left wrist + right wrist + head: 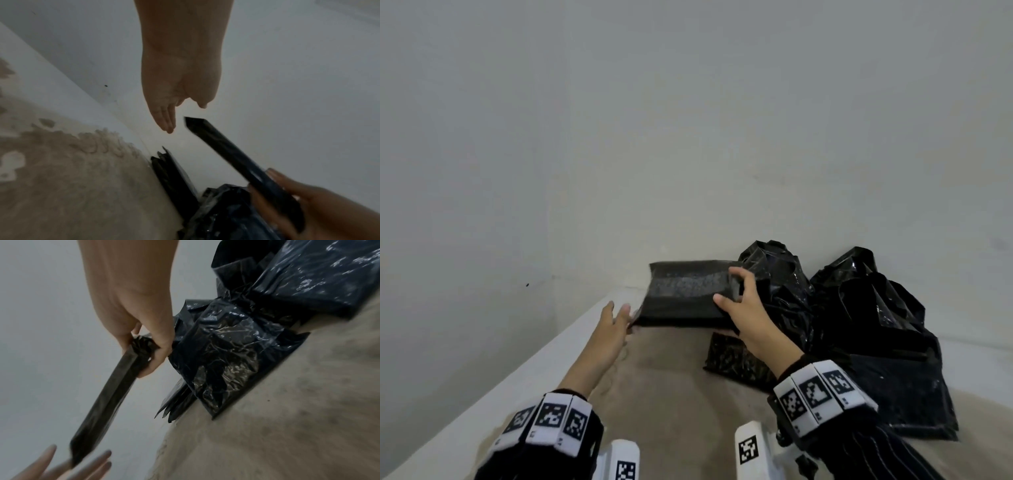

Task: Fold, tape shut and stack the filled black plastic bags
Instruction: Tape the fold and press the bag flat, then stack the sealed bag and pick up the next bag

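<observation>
Head view: the right hand (743, 308) holds a flat, rectangular, folded black plastic bag (685, 294) by its right end, lifted clear of the beige, sand-textured worktop (671, 394); its grip is curled round the bag's edge, thumb on the near face and fingers over the top. The left hand (613, 325) reaches toward the bag's lower left corner with fingers straight and spread; whether the fingertips touch the corner cannot be told here. Left wrist view: the left hand's fingers (166, 120) lie extended and close together, just beside the tip of the bag and apart from it. Right wrist view: the right hand's fingers (158, 353) wrap the crumpled end of the bag, which is seen edge-on as a thin slab. Beneath the right forearm a second flat, glossy black plastic bag (736, 359) lies on the worktop. To the right stands a heap of crumpled, shiny black plastic bags (859, 308), against a pale grey wall (688, 137). A white ledge (517, 377) borders the worktop on the left.
</observation>
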